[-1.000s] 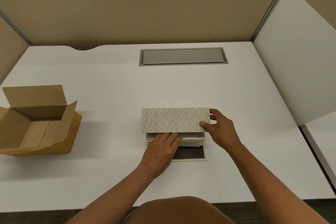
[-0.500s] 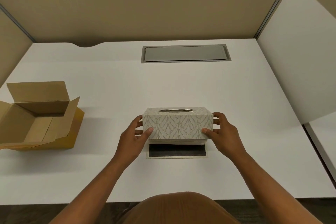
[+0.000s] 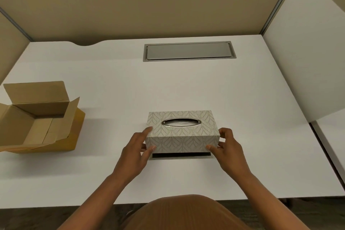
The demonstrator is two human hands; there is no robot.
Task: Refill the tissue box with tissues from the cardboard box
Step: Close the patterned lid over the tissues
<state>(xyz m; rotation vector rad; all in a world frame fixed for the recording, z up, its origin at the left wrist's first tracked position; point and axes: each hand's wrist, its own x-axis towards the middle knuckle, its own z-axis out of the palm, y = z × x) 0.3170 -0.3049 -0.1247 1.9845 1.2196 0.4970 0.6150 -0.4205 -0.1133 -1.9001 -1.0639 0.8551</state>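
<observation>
I have both hands clamped on the tissue box [image 3: 182, 132] at lower centre, left hand [image 3: 135, 150] and right hand [image 3: 228, 146] gripping its ends. Its dark base [image 3: 181, 155] peeks out in front, so I'd press down evenly, squaring the cover. The cardboard box [image 3: 37, 123] sits open at left on the worktop [image 3: 186, 84].
</observation>
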